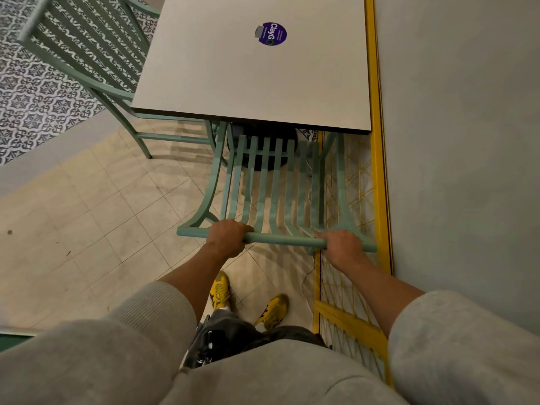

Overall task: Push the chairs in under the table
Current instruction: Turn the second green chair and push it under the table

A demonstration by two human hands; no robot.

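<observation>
On the top rail of a green chair (271, 185), the left hand (226, 236) and right hand (342, 247) are each wrapped around the round metal bar, one near each end. The chair's back is made of flat, curved slats, and its seat is tucked under the near edge of the table (233, 83), a smooth pale square top. A round purple sticker (271, 33) on the table reads "ClayGo". A second green chair (87, 54) stands at the table's left side, its seat partly underneath. A yellow lattice panel (353, 200) runs just right of the chair along a grey wall (467, 141). Yellow shoes (248, 302) stand on beige tiles.
</observation>
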